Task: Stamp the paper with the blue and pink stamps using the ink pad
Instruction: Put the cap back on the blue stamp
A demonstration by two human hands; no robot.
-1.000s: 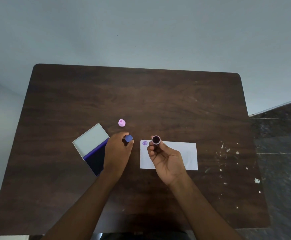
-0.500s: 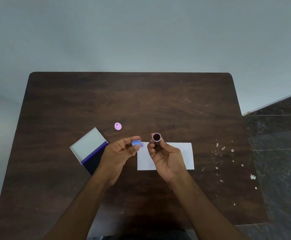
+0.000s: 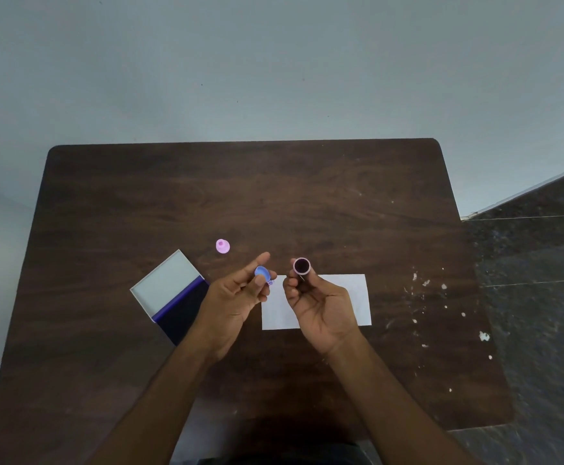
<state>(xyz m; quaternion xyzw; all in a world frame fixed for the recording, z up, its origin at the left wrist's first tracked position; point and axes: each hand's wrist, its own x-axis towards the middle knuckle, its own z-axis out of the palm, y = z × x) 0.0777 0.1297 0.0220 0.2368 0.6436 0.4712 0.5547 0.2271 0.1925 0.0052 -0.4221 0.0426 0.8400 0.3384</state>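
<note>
My left hand (image 3: pixel 237 298) pinches a small blue stamp (image 3: pixel 262 272) between thumb and fingers, held above the left edge of the white paper (image 3: pixel 347 293). My right hand (image 3: pixel 319 303) grips a pink stamp (image 3: pixel 301 266) with its dark inked face turned up toward me. A purple print on the paper's upper left corner peeks out beside the blue stamp. The open ink pad (image 3: pixel 183 313), with its grey-white lid (image 3: pixel 166 285) flipped back, lies left of my left hand. A pink cap (image 3: pixel 222 246) stands behind the pad.
The dark wooden table (image 3: pixel 240 196) has white flecks on its right side (image 3: pixel 424 283). A pale wall rises behind it and dark stone floor shows at the right.
My left hand has turned palm up and lifted the blue stamp away from the pad toward the paper's left corner. The right hand keeps the pink stamp face up, almost still.
</note>
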